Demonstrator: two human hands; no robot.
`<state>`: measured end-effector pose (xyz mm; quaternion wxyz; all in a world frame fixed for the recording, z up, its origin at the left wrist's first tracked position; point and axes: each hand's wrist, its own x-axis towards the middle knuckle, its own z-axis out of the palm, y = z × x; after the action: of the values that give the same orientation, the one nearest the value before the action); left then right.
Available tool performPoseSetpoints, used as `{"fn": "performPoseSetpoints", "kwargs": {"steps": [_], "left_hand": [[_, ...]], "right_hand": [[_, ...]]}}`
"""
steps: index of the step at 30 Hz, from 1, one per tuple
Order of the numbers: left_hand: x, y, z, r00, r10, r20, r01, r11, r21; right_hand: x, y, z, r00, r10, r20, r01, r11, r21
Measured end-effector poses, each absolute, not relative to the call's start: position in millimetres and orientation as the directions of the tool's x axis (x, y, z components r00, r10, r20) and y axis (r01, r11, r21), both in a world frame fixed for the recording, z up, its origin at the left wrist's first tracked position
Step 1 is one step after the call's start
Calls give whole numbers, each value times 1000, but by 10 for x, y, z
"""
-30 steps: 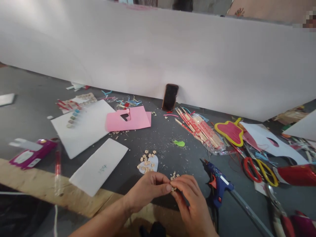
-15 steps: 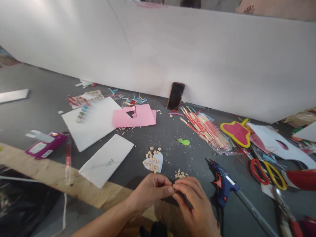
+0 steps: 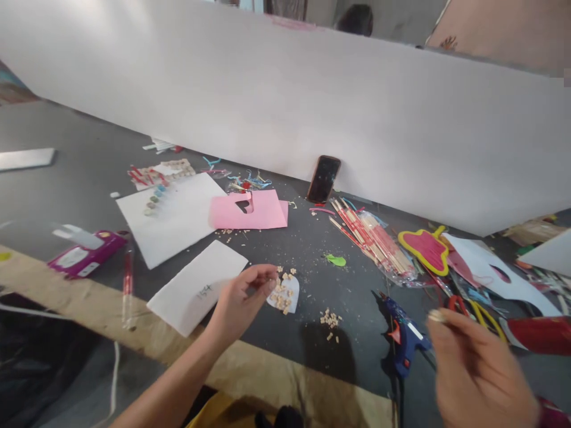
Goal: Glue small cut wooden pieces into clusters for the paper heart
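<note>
My left hand is raised over the dark table with thumb and fingers pinched together, right beside a white heart-shaped card dotted with small tan pieces. What the pinch holds is too small to name. My right hand is lifted at the lower right, blurred, its fingers drawn together near a small pale bit at the fingertips. It hovers near the blue glue gun. A small heap of tan pieces lies between the hands.
A white board wall runs along the back, with a phone leaning on it. Pink paper, white sheets, a bundle of sticks, scissors and a purple packet lie around. A wooden edge fronts the table.
My hands were pinched together at the front centre. Now they have parted: the left went up to the heart card, the right swung out to the right over the glue gun.
</note>
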<state>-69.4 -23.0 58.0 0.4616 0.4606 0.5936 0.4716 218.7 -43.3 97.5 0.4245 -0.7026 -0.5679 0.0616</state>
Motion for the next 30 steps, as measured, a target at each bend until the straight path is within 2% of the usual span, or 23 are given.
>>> {"fn": "performPoseSetpoints", "kwargs": {"steps": [2, 5, 7, 10, 18, 27, 30], "left_hand": [[-703, -222, 584, -138, 988, -73, 178, 98, 979], [-575, -275, 593, 130, 986, -110, 170, 87, 982], [-469, -322, 600, 301, 942, -145, 92, 123, 988], [-380, -368, 603, 412, 897, -158, -89, 212, 973], [-323, -405, 568, 470, 840, -272, -353, 461, 814], [-183, -504, 543, 484, 819, -307, -427, 528, 734], [-144, -539, 609, 451, 845, -286, -420, 484, 767]], "right_hand": [[1990, -400, 912, 171, 920, 351, 780, 91, -619], [1638, -361, 781, -158, 919, 361, 694, 364, -621], [1480, -361, 734, -257, 881, 397, 636, 464, -617], [1395, -392, 737, -342, 840, 421, 590, 540, -600], [1434, -480, 746, -359, 839, 410, 562, 544, -622], [1528, -617, 679, -298, 878, 374, 464, 476, -748], [1595, -704, 632, -260, 903, 342, 433, 425, -795]]}}
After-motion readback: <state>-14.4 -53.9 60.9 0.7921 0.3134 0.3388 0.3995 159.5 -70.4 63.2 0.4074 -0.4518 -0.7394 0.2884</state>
